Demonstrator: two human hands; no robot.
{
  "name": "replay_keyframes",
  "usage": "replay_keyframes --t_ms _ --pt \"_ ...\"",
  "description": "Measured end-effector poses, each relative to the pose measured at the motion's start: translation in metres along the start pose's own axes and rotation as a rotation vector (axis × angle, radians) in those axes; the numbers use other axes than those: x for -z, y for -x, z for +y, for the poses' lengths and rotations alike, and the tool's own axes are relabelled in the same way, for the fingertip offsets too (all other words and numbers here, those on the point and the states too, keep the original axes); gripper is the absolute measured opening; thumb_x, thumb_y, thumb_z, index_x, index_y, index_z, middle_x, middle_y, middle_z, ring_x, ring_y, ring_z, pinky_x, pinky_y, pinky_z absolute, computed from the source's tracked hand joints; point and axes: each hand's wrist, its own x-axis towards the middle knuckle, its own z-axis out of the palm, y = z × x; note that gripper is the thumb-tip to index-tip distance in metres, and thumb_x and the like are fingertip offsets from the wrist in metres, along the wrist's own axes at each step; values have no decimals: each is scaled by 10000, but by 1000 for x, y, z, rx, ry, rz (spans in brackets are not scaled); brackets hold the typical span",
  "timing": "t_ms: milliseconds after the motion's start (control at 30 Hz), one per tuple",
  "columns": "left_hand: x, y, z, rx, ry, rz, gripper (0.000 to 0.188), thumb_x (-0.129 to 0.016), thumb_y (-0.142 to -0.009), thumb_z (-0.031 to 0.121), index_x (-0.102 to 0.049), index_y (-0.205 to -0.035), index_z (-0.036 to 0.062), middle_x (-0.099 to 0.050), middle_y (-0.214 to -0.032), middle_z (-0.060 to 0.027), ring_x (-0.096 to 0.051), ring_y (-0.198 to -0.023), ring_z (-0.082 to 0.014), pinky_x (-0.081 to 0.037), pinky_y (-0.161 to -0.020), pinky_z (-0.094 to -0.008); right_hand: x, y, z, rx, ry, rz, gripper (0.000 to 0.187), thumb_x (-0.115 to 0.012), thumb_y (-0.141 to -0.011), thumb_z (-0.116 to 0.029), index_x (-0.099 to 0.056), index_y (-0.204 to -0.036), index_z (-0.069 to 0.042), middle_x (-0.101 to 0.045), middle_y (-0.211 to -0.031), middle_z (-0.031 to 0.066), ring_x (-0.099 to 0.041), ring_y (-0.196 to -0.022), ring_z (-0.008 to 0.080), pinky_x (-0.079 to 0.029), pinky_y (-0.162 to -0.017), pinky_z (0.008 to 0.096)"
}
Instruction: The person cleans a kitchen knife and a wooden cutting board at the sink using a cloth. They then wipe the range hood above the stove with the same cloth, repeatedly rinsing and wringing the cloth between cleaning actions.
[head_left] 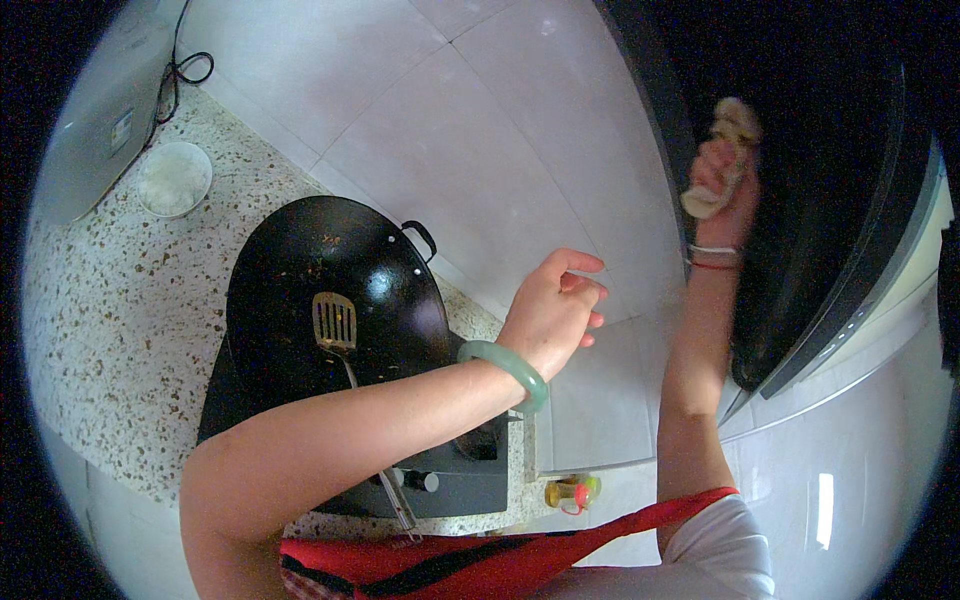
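At upper right, the right hand point(727, 190) clasps a cloth point(738, 119) (bunched, presumably for firmer hold). Mid-frame, the left hand point(552, 312) curls loosely, empty.

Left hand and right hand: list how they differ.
The left hand is empty, fingers loosely curled; the right hand grips what looks like a pale cloth.
The left hand has a thick green bangle at its wrist; the right hand, thin white and red bands.
The left hand looks fairly sharp before white tiles, the right hand blurred before a dark panel.
Both are bare, without gloves.
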Motion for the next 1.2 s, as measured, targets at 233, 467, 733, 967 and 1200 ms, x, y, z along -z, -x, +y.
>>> replay_keyframes --t_ms 233,467,733,967,1200 --pt "-9 -2 7 19 25 -60 268 -453 -884 96 -494 -1145 49 -581 -1009 -89 -578 -778 -131 -491 -620 -267 14 -17 0 -15 50 80 171 -495 -917 -194 -442 -846 -48 -393 -665 26 -313 -496 115 -311 -416 226" --pt "-2 0 11 52 37 -24 273 -455 -881 87 -487 -1150 55 -574 -996 -82 -572 -760 -131 -484 -607 -262 6 -19 8 -81 54 230 195 -562 -866 -235 -467 -847 -65 -396 -640 -5 -335 -527 94 -275 -405 216" --pt "-7 -3 7 39 49 -78 283 -492 -894 127 -504 -1174 95 -595 -1019 -78 -595 -782 -153 -504 -629 -286 -55 -4 -8 13 -60 -84 194 -436 -931 -210 -412 -809 -60 -369 -641 25 -332 -512 131 -320 -426 241" --pt "-6 -1 3 66 65 -49 269 -454 -891 86 -486 -1156 50 -572 -1015 -89 -574 -756 -132 -494 -611 -263 23 -49 13 -165 -80 118 163 -487 -907 -185 -442 -856 -37 -394 -655 19 -333 -533 113 -311 -449 219" --pt "3 -1 13 46 43 -18 282 -446 -882 65 -485 -1162 53 -571 -1015 -90 -574 -765 -137 -496 -617 -262 -56 -20 -5 -27 -87 -158 160 -471 -924 -192 -414 -876 -49 -411 -689 18 -347 -542 114 -329 -432 235"
